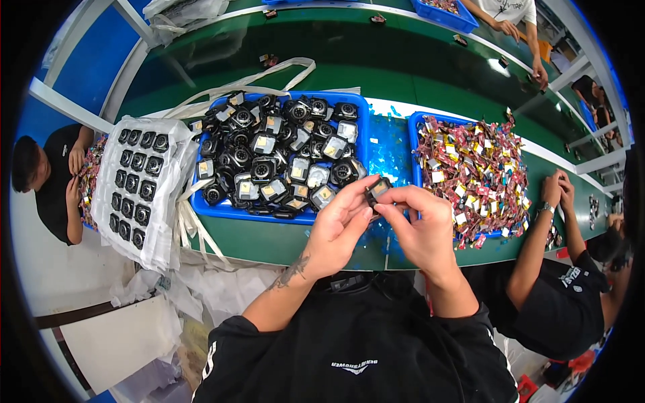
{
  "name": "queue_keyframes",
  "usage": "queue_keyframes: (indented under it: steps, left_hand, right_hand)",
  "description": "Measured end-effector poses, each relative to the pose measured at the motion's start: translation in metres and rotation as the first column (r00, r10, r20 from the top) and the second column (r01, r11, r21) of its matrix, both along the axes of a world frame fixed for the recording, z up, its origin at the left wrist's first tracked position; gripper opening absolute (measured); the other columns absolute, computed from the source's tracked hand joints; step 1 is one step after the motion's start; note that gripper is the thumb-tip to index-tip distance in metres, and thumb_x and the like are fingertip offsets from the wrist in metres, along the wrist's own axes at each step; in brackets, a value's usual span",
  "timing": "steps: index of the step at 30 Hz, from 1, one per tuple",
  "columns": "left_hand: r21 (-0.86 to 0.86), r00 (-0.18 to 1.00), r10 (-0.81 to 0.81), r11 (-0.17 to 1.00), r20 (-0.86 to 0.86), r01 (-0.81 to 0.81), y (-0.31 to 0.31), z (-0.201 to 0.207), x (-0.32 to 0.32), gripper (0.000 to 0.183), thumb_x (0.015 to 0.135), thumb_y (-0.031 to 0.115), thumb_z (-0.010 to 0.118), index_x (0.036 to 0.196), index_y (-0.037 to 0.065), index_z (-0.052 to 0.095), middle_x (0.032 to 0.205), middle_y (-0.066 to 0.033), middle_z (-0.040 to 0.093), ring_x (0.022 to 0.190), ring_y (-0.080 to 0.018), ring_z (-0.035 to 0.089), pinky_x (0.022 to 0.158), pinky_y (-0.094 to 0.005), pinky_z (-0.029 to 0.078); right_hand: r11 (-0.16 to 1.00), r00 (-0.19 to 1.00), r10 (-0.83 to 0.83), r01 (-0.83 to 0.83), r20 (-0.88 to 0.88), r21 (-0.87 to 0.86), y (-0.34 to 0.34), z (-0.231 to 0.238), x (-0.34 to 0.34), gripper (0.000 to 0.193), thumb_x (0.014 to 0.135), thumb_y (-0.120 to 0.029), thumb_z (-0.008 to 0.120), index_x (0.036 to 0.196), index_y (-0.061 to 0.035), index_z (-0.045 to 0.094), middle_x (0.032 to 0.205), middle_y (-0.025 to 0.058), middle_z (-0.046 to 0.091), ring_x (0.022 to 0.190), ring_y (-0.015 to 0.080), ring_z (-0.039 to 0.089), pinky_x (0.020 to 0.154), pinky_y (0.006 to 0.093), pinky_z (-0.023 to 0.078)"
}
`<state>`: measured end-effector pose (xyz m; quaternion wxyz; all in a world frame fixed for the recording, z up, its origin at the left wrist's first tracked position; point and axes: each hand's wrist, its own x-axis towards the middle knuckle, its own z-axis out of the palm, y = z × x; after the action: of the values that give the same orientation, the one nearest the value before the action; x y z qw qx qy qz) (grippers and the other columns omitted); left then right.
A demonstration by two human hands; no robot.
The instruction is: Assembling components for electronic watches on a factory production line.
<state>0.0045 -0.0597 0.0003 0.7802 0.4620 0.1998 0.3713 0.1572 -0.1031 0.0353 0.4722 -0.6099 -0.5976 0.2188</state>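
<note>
Between my two hands, above the table's front edge, is a small black watch case (pixel 378 190) with a pale grey face turned up. My left hand (pixel 338 227) is closed round its left side, thumb and fingers gripping the edge. My right hand (pixel 424 223) pinches at its right side with thumb and forefinger; fingertips partly hide the case. Just left of my hands stands a blue bin (pixel 269 216) heaped with similar black watch cases (pixel 263 168), some showing round backs, others pale inner faces. To the right, another blue bin (pixel 415 144) overflows with small red, yellow and white parts (pixel 470 178).
At the left, a white foam tray (pixel 107 218) carries watch cases in rows. White straps (pixel 282 77) trail behind the bin. Blue film scraps (pixel 390 151) lie between the bins on the green table (pixel 363 252). Co-workers sit left (pixel 57 178) and right (pixel 561 295); another is across the line.
</note>
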Motion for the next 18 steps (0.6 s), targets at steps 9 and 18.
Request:
queue_keyframes:
  steps: [9,18]
  left_hand:
    - [-0.018,0.998,0.067,0.998,-0.004,-0.067,-0.0067,-0.0036,0.0018,0.042,0.098,0.0,0.045,0.139,-0.004,0.037,0.13,-0.0147,0.055,0.119,-0.0167,0.054,0.099,-0.0293,0.044]
    - [0.008,0.993,0.114,0.993,-0.021,-0.114,-0.0091,-0.0086,0.0069,0.043,0.099,0.001,0.046,0.14,-0.004,0.038,0.129,-0.0153,0.055,0.116,-0.0169,0.056,0.098,-0.0291,0.045]
  right_hand:
    - [1.0,0.999,0.007,-0.007,-0.053,-0.006,-0.0009,0.0027,-0.0013,0.01,0.077,0.0,0.073,0.087,-0.0006,0.069,0.077,0.0099,0.068,0.056,0.0149,0.059,0.052,0.0267,0.047]
    - [0.998,0.999,0.004,-0.007,-0.045,-0.064,0.0016,0.0007,0.0026,0.011,0.077,-0.001,0.073,0.087,-0.0004,0.069,0.074,0.0077,0.066,0.055,0.0147,0.056,0.053,0.0286,0.045]
